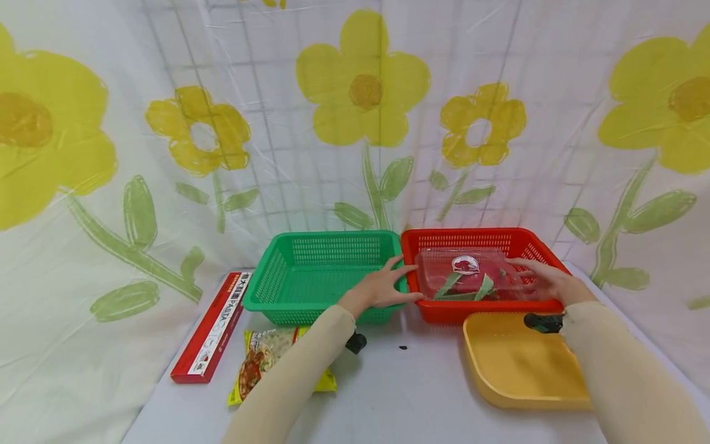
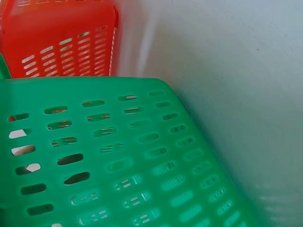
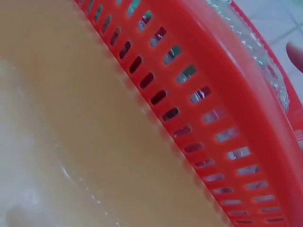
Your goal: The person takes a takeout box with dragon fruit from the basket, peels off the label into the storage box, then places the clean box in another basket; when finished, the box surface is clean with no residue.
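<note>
A clear plastic box [image 1: 468, 277] with a round white label and red and green contents lies in the red basket [image 1: 444, 312]. My left hand [image 1: 383, 287] has its fingers spread over the meeting rims of the green basket [image 1: 310, 306] and the red one, beside the box's left end. At the box's right end is my right hand [image 1: 549, 282], its fingers extended along the lid's edge. Only a thumb or fingertip [image 3: 296, 56] of that hand shows in the right wrist view. The left wrist view shows basket walls and little of the hand.
A yellow tray [image 1: 521, 364] stands before the red basket. At the left lie a red and white pasta box [image 1: 213, 327] and a yellow food bag [image 1: 266, 351], partly behind my left sleeve. A flowered curtain [image 1: 288, 185] hangs behind the baskets.
</note>
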